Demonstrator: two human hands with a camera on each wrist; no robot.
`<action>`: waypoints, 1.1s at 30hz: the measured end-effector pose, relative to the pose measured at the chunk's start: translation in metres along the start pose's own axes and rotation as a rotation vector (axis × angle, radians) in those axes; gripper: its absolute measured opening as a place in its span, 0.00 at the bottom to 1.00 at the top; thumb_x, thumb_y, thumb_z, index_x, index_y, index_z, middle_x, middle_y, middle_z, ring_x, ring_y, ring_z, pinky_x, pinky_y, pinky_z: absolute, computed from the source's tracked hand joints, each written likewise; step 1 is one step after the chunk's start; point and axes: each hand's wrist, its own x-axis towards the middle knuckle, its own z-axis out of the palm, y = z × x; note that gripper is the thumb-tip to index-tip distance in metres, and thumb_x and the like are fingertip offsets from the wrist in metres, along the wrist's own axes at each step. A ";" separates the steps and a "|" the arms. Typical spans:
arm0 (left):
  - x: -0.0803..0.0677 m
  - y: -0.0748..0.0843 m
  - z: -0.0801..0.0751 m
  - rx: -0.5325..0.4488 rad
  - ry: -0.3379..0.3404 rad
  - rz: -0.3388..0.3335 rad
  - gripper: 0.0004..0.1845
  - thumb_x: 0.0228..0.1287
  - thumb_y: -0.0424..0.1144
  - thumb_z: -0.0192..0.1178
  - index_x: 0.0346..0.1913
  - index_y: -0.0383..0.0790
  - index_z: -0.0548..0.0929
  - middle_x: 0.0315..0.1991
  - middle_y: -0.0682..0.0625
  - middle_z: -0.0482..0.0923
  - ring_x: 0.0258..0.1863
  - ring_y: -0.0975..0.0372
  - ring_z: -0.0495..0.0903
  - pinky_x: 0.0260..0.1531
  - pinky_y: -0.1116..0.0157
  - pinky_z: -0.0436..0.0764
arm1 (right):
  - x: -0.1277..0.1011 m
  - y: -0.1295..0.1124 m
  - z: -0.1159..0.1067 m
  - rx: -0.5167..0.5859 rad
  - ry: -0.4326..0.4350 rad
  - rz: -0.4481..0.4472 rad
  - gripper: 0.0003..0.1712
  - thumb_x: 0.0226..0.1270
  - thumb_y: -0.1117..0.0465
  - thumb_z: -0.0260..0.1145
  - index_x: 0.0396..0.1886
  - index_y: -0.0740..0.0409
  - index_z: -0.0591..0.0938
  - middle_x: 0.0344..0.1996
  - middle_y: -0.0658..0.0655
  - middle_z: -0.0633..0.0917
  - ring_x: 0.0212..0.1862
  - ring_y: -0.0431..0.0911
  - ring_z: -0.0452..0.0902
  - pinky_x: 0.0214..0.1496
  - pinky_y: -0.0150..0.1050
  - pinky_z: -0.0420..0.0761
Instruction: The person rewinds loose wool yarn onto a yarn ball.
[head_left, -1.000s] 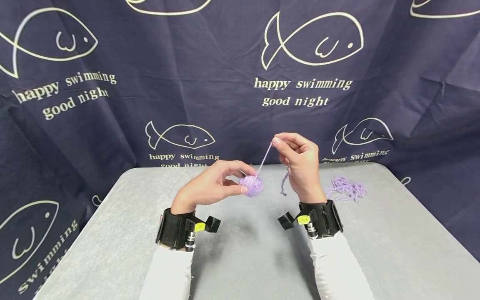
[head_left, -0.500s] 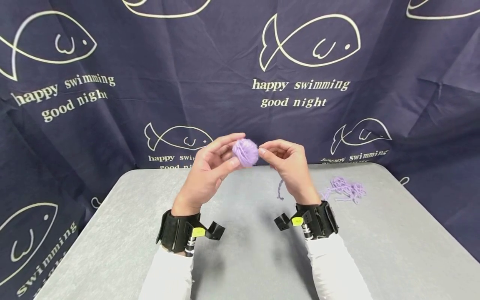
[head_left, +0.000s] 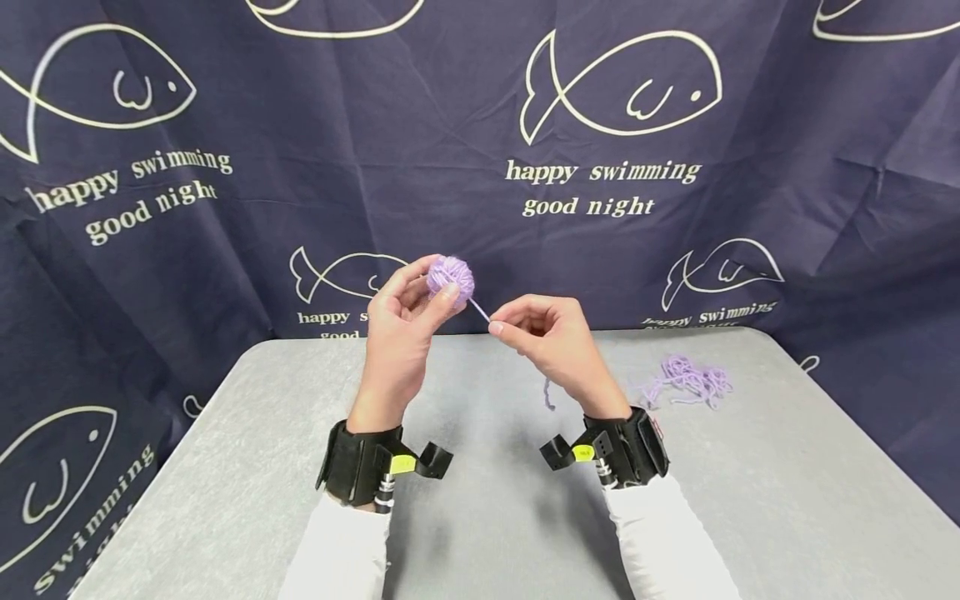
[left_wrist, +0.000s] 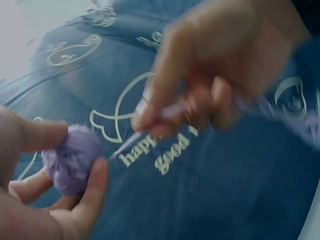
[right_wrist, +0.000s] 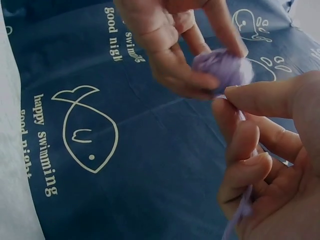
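Note:
A small ball of purple yarn point(head_left: 452, 278) is held up between the thumb and fingers of my left hand point(head_left: 401, 333), above the far part of the table. From the ball a short taut strand point(head_left: 479, 310) runs down to the right, where my right hand point(head_left: 553, 342) pinches it between thumb and forefinger. In the right wrist view the yarn point(right_wrist: 244, 202) passes on through the curled fingers of that hand. Some of the loose strand point(head_left: 549, 395) hangs below the right hand in the head view.
A loose tangle of purple yarn point(head_left: 693, 381) lies on the grey table point(head_left: 225, 467) to the right of my right hand. Behind the table hangs a dark blue cloth point(head_left: 450, 150) with white fish and lettering. Each wrist wears a black camera strap point(head_left: 363, 467).
My left hand has risen and moved left with the yarn ball, which has turned. The right hand has come down and left, still pinching the strand.

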 end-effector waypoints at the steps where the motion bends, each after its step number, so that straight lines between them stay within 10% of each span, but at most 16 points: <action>1: 0.000 -0.002 -0.001 0.085 0.035 0.036 0.23 0.64 0.22 0.64 0.62 0.29 0.77 0.48 0.41 0.81 0.43 0.59 0.81 0.43 0.66 0.85 | 0.000 -0.001 0.001 -0.007 -0.005 -0.002 0.03 0.63 0.66 0.74 0.36 0.60 0.89 0.21 0.52 0.82 0.20 0.42 0.65 0.21 0.32 0.63; 7: 0.003 -0.011 -0.010 0.512 0.152 0.163 0.23 0.57 0.27 0.73 0.57 0.29 0.81 0.48 0.40 0.83 0.44 0.58 0.83 0.36 0.72 0.81 | -0.002 -0.004 0.000 -0.023 0.003 -0.023 0.03 0.62 0.66 0.74 0.35 0.59 0.89 0.20 0.53 0.81 0.20 0.42 0.65 0.20 0.33 0.63; 13: 0.003 -0.010 -0.017 0.699 -0.034 0.082 0.23 0.54 0.27 0.74 0.54 0.29 0.83 0.49 0.38 0.84 0.40 0.50 0.87 0.36 0.70 0.83 | -0.002 -0.003 -0.005 0.032 0.063 -0.055 0.05 0.62 0.67 0.75 0.37 0.62 0.89 0.22 0.53 0.82 0.22 0.43 0.69 0.22 0.33 0.68; 25: -0.001 -0.006 -0.020 0.800 -0.705 -0.130 0.20 0.55 0.32 0.75 0.52 0.36 0.87 0.45 0.49 0.85 0.38 0.59 0.85 0.41 0.60 0.85 | 0.004 -0.001 -0.017 0.411 0.299 -0.069 0.11 0.62 0.78 0.68 0.33 0.59 0.89 0.24 0.52 0.87 0.18 0.39 0.67 0.19 0.27 0.61; 33: -0.005 0.001 -0.017 0.507 -0.888 -0.150 0.20 0.57 0.27 0.73 0.54 0.34 0.85 0.45 0.48 0.85 0.42 0.58 0.84 0.45 0.58 0.87 | 0.005 0.002 -0.024 0.453 0.401 -0.025 0.12 0.64 0.76 0.68 0.31 0.55 0.89 0.24 0.52 0.88 0.18 0.39 0.67 0.19 0.27 0.60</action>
